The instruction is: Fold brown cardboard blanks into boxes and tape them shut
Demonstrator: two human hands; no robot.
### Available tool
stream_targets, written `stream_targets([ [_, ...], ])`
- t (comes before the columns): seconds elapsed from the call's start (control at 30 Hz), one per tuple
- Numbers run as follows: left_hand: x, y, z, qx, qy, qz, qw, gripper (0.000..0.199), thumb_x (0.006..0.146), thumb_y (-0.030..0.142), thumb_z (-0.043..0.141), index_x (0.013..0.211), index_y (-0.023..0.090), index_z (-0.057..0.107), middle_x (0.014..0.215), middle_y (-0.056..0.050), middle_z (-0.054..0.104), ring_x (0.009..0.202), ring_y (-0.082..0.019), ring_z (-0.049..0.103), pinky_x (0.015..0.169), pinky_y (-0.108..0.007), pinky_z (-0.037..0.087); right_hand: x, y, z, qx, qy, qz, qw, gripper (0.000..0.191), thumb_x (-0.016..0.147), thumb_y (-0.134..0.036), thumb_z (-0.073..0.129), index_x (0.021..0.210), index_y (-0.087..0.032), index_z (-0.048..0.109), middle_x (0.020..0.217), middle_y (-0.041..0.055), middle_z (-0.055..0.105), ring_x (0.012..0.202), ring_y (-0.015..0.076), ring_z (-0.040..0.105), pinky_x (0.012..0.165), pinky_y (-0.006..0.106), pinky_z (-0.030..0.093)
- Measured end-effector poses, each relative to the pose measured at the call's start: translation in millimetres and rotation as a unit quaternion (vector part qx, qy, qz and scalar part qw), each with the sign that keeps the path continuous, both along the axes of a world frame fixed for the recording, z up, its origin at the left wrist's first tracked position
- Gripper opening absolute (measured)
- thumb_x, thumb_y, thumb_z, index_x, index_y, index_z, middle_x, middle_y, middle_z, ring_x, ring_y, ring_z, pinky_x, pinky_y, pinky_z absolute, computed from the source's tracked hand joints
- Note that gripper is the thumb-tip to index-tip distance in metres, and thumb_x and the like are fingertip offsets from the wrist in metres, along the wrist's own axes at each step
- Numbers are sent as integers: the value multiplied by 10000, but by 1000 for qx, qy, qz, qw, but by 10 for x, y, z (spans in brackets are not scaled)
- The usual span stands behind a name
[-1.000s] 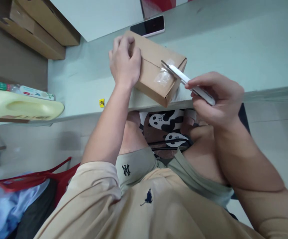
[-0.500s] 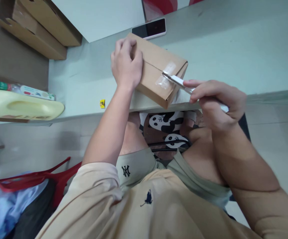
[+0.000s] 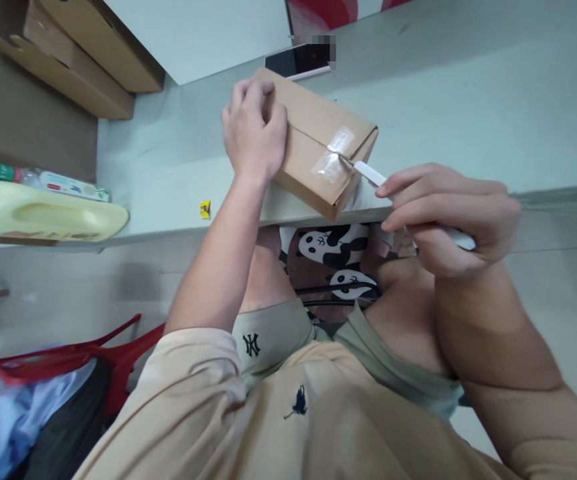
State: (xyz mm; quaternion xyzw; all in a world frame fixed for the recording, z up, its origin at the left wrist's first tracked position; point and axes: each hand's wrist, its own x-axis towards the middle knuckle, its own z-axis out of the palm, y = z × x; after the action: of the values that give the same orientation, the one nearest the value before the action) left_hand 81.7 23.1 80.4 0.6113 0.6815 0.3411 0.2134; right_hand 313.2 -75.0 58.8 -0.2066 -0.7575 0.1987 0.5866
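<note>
A brown cardboard box (image 3: 303, 110) lies at an angle near the front edge of the table. My left hand (image 3: 254, 130) grips its left end, with curled fingers over the top. Across the lid seam, near the right end, runs a strip of clear tape (image 3: 337, 150). My right hand (image 3: 456, 217) is closed around a white utility knife (image 3: 371, 175). The thin blade points left and its tip touches the tape at the seam. Part of the knife's handle is hidden by my fingers.
Behind the box a phone (image 3: 296, 61) lies beside a large white panel (image 3: 208, 30). A small yellow packet (image 3: 205, 209) sits left of my forearm. Farther left are a pale yellow bottle (image 3: 43, 212) and stacked cartons (image 3: 93, 73). A red chair (image 3: 123, 363) stands below.
My right hand has drawn the knife right and slightly down, with the tip sliding along the tape toward the box's right edge. My left hand and the box have barely shifted.
</note>
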Motion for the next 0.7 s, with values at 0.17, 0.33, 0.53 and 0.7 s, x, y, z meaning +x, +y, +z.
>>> stream_targets([
  [0.17,1,-2,1,-9,-14,-4,1000,315,764,515,530,1064,520,627,1063,-127,624,1422,-426,242,933,-578,332,-11,48,-37,-5,46,21,999,236,807,-119,554,800,-269,736,652,-19,666,637,158,666,779,382,643],
  [0.33,14,-12,18,-12,7,13,1000,316,777,500,526,1074,516,634,1038,-133,625,1411,-429,263,928,-575,332,-47,84,-81,-9,47,8,999,191,825,-184,578,771,-283,732,617,-27,654,626,166,673,763,391,651],
  [0.53,-2,-4,0,-17,-30,-9,999,329,776,523,525,1091,520,618,1073,-123,630,1435,-423,242,933,-582,342,-116,26,-108,3,112,-40,993,173,845,-239,607,706,-284,700,589,-33,637,590,168,668,707,385,652],
  [0.7,-5,17,-13,-1,-2,-3,1000,315,788,516,515,1085,528,619,1059,-111,637,1409,-421,281,945,-579,337,-182,-19,-120,27,128,-70,989,142,841,-226,609,756,-275,712,628,-23,670,669,192,719,670,361,632],
])
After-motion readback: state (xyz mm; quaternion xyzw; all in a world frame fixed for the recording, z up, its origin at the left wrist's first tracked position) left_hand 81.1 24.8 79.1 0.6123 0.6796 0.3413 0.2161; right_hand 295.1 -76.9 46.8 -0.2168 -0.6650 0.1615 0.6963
